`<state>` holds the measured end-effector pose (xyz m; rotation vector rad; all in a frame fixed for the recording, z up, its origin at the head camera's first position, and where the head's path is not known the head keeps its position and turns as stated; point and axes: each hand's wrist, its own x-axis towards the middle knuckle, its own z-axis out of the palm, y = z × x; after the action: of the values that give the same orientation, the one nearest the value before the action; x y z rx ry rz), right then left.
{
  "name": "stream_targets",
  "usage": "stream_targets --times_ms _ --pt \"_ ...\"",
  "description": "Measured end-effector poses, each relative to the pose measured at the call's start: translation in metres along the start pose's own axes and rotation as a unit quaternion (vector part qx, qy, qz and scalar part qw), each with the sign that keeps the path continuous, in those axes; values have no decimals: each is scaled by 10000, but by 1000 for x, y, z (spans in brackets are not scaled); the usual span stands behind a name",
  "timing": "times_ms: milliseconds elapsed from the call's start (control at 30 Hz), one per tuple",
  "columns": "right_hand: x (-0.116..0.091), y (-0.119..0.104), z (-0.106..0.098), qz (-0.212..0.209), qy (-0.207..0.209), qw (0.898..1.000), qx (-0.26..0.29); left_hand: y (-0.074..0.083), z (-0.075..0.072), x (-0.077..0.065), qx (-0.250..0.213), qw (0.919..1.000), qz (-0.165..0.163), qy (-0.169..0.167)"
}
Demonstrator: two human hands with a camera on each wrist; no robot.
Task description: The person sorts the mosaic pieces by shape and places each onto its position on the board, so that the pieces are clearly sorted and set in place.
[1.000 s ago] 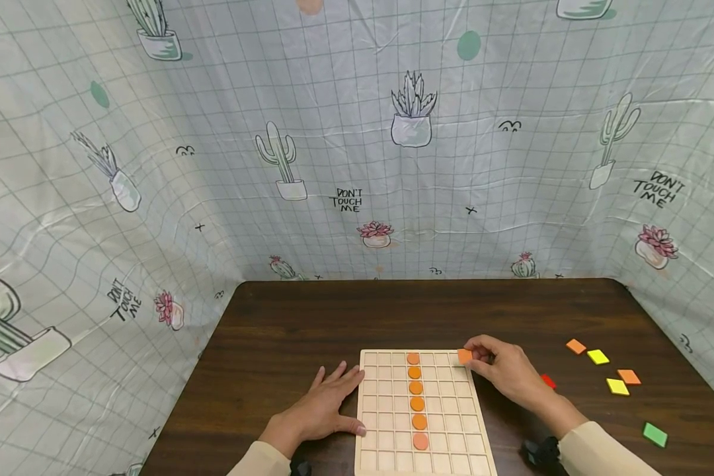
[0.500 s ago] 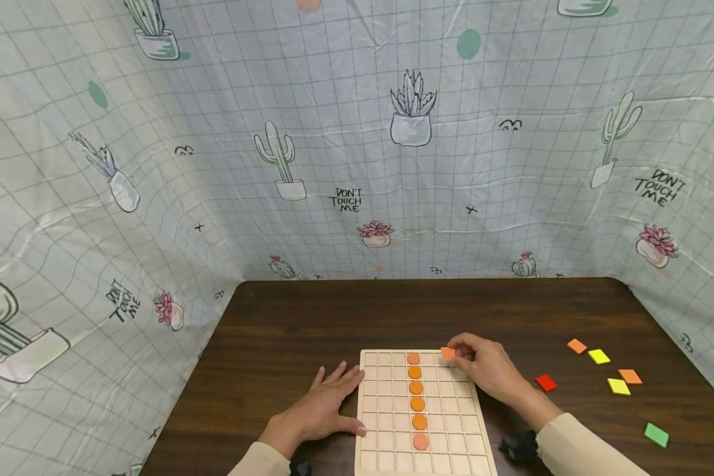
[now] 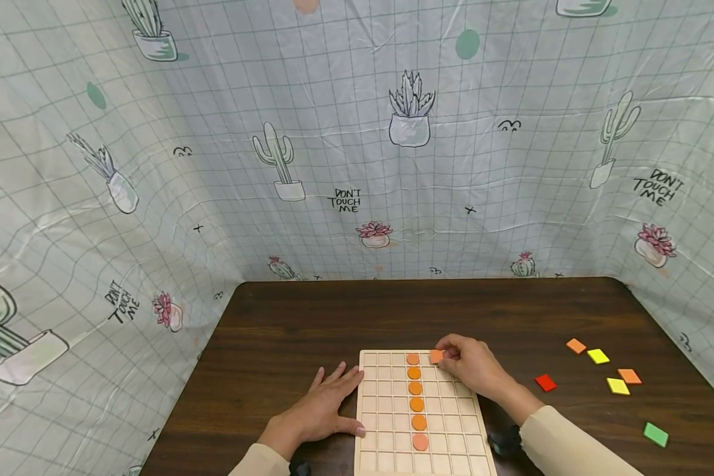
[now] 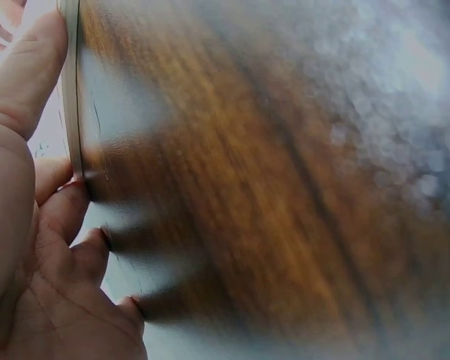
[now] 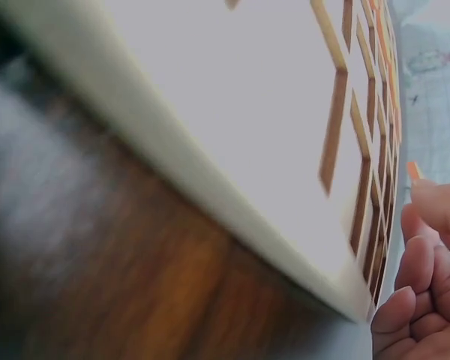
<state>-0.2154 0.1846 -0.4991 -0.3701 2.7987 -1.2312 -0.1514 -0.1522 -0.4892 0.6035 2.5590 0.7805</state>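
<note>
Orange square tile pinched over grid board
Held by the right hand at the board's far edge; 6 discs are set in 1 column, 6 tiles left loose to its right; left edge touched by the left hand, fingers spread.

**Pale Wood, Glossy Grain**

We are seeing a matt, pale wooden board and a glossy, wood-grained tabletop. We are also noting a creased, plastic-looking curtain with a slight sheen, smooth orange discs and matt cloth sleeves.
</note>
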Motion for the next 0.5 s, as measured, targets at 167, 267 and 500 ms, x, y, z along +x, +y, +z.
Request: stream_targets --times_ms 167,267,500 --pt "3 -4 4 -59 -56 9999 -68 -1 0 0 -12 10000 48 9" --pt "5 -6 5 -29 -95 9999 -113 -1 0 -1 -12 10000 48 17" --pt "7 -8 8 -1 -162 9996 -235 0 0 -2 -43 10000 51 22"
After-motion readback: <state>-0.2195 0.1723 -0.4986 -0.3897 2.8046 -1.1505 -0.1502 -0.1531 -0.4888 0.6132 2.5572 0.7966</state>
